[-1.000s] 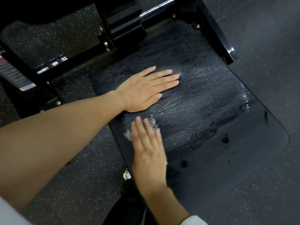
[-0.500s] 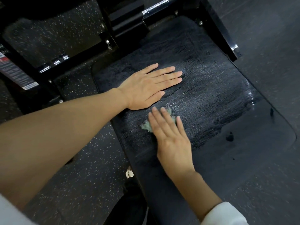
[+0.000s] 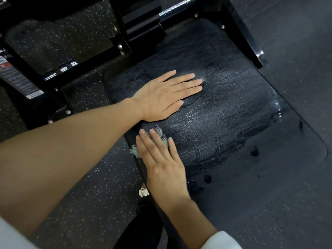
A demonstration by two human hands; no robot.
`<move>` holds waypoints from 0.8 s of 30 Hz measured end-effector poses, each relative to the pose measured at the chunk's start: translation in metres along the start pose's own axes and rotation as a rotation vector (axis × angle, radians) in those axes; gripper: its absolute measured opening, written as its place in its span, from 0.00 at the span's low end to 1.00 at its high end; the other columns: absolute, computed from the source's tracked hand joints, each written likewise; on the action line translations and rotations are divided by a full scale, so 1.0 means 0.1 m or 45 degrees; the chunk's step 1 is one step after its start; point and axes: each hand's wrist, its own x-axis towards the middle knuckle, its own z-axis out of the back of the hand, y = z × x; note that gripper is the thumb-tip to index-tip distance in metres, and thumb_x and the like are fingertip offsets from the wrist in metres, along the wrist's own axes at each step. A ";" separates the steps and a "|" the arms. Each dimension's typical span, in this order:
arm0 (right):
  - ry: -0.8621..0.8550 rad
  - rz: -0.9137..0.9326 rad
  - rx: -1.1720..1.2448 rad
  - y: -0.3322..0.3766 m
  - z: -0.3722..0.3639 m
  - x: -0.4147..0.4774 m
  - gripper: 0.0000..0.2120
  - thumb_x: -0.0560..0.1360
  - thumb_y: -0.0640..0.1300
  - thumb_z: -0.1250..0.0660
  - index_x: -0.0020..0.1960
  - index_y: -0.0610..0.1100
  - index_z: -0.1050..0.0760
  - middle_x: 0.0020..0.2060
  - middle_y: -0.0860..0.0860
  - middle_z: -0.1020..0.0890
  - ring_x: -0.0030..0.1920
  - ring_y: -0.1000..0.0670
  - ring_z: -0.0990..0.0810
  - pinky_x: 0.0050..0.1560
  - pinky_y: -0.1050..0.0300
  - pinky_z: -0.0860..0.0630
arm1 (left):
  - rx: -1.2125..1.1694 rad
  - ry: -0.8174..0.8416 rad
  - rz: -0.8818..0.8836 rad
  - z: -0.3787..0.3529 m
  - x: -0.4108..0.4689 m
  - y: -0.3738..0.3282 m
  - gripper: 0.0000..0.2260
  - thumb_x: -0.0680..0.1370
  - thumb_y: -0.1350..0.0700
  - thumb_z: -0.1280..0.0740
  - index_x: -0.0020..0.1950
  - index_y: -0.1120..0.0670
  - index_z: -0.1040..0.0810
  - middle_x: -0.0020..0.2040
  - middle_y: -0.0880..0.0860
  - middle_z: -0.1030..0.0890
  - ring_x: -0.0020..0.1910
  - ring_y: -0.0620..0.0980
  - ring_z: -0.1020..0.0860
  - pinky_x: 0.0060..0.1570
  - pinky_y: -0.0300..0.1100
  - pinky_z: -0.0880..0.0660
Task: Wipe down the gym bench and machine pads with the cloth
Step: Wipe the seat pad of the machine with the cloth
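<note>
Right hand (image 3: 165,169) and cloth (image 3: 162,138) have slid back toward 9 o'clock since half a second ago. They now sit at the bench pad's (image 3: 233,108) left edge, about where they were a second ago. Reads as a back-and-forth scrub stroke. Left hand (image 3: 161,97) has barely shifted.

- Right hand: fingers straight and slightly apart, palm down on the cloth, pressing rather than gripping. Flat pressure likely spreads the load and keeps the rag in full contact.
- Cloth: small grey-green wad, mostly hidden under the fingers. Bits show between them and past the index finger at 8 o'clock, where it slightly overhangs the pad edge.
- Left hand: flat on the pad at 10 o'clock from the pad's middle, fingers together and extended toward 3 o'clock, holding nothing. Probably a brace for body weight while leaning over. It touches the wet area, just apart from the right fingertips.
- Pad: streaky wet sheen from the middle out to 12 and 3 o'clock. The near corner at 5 o'clock is matte, with a few dark drops (image 3: 254,152), so I judge that part not yet wiped.
- Black machine frame (image 3: 248,42) runs past the pad's far end at 12 to 1 o'clock. Speckled rubber floor (image 3: 89,177) lies to 8 o'clock.

Judgement: mid-task, with the near corner and other pads remaining.
</note>
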 end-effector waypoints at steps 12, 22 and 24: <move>-0.201 -0.239 0.101 -0.64 0.14 -0.04 0.24 0.82 0.49 0.48 0.74 0.40 0.31 0.74 0.46 0.31 0.76 0.46 0.37 0.76 0.46 0.47 | 0.048 0.001 0.111 -0.01 -0.04 -0.11 0.26 0.82 0.49 0.55 0.81 0.50 0.48 0.81 0.48 0.47 0.80 0.49 0.50 0.78 0.53 0.54; -0.155 0.107 -0.136 -0.54 -0.01 -0.14 0.22 0.83 0.50 0.48 0.74 0.44 0.30 0.74 0.51 0.30 0.75 0.49 0.34 0.74 0.45 0.42 | 0.064 -0.008 0.255 -0.03 -0.07 -0.28 0.26 0.82 0.49 0.55 0.81 0.51 0.47 0.81 0.50 0.46 0.80 0.50 0.48 0.77 0.54 0.52; -0.153 0.142 -0.174 -0.72 0.04 -0.14 0.22 0.84 0.50 0.48 0.74 0.45 0.31 0.74 0.51 0.31 0.75 0.51 0.35 0.74 0.44 0.42 | 0.059 -0.001 0.289 -0.03 -0.07 -0.33 0.27 0.82 0.49 0.56 0.81 0.51 0.48 0.81 0.49 0.47 0.80 0.50 0.50 0.77 0.53 0.54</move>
